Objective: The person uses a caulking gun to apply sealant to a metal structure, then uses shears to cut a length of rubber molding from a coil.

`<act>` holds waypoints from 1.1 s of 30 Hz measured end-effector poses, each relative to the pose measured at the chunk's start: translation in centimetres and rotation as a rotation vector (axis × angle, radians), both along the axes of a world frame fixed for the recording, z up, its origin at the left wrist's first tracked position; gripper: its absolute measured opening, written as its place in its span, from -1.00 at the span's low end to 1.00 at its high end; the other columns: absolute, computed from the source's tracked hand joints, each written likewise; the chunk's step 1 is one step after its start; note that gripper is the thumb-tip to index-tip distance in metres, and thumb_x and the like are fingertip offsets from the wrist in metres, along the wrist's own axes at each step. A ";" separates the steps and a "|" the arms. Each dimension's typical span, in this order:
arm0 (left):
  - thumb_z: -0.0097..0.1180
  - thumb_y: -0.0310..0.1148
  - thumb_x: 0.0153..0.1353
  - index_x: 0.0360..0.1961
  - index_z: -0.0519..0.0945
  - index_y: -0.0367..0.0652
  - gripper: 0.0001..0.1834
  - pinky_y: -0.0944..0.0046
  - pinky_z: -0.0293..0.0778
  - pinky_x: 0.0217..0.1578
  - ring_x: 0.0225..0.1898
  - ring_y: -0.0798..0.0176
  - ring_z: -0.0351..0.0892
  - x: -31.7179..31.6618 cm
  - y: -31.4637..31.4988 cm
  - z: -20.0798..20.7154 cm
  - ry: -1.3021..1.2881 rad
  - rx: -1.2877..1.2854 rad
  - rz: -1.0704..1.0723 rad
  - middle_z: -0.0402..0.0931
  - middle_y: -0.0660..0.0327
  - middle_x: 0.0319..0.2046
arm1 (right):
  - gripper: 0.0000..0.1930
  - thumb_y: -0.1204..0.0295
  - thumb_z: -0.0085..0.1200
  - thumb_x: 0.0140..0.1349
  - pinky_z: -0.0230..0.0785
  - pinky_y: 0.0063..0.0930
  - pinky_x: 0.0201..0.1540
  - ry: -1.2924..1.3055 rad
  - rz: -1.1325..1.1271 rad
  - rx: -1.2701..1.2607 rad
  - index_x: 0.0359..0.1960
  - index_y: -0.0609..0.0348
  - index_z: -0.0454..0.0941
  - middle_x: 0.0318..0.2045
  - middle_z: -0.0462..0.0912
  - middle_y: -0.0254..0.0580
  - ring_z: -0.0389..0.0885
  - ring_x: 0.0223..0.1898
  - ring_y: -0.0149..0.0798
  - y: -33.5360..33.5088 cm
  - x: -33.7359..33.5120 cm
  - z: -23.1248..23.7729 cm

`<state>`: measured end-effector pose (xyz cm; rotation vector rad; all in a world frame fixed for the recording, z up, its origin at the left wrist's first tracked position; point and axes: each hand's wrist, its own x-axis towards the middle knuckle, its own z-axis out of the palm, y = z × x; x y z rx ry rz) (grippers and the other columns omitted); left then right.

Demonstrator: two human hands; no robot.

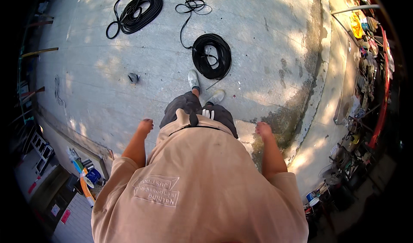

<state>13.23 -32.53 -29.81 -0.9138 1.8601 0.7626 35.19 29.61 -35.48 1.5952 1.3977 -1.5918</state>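
My left hand [146,125] hangs beside my left hip with its fingers curled in, and nothing shows in it. On the other side my right hand [262,128] hangs away from my hip, fingers loosely curled, also with nothing visible in it. Neither hand touches anything. Just ahead of my shoes lies a round black coil of cable or hose [196,55], its loose end running to a small tangle [195,5] farther off. A second black coil [149,13], flatter and wider, lies on the concrete at the far left.
A small dark object [133,77] sits on the concrete floor [159,67] left of my feet. A thin looped cord or wire [57,90] lies farther left. Mixed clutter lines the right side behind a red bar [382,101]. A blue spool [93,175] stands at lower left.
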 end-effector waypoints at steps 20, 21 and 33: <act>-0.07 -0.12 0.44 0.22 0.46 -0.19 -0.53 0.25 0.42 0.07 0.01 0.24 0.59 -29.4 19.1 1.5 0.437 0.660 0.036 0.61 0.13 -0.01 | -0.70 0.33 0.04 0.40 0.42 -0.55 -0.12 0.380 0.356 0.265 0.06 0.25 0.53 -0.28 0.65 -0.29 0.57 -0.25 -0.46 -4.0 -30.0 14.0; -0.07 -0.12 0.44 0.23 0.45 -0.18 -0.53 0.25 0.41 0.07 0.01 0.25 0.58 -29.7 19.2 1.3 0.441 0.646 0.056 0.61 0.14 -0.01 | -0.70 0.34 0.05 0.38 0.43 -0.53 -0.11 0.404 0.384 0.264 0.05 0.26 0.54 -0.27 0.65 -0.27 0.58 -0.24 -0.44 -4.3 -32.3 14.5; 0.01 -0.13 0.36 0.22 0.43 -0.14 -0.51 0.18 0.50 -0.08 -0.09 0.17 0.63 -5.2 12.2 -12.1 0.005 -0.029 0.650 0.61 0.08 -0.02 | -0.67 0.20 0.09 0.30 0.46 -0.16 -0.02 0.212 1.252 0.018 -0.08 0.19 0.58 -0.19 0.70 0.01 0.65 -0.07 0.04 2.4 -32.4 -4.2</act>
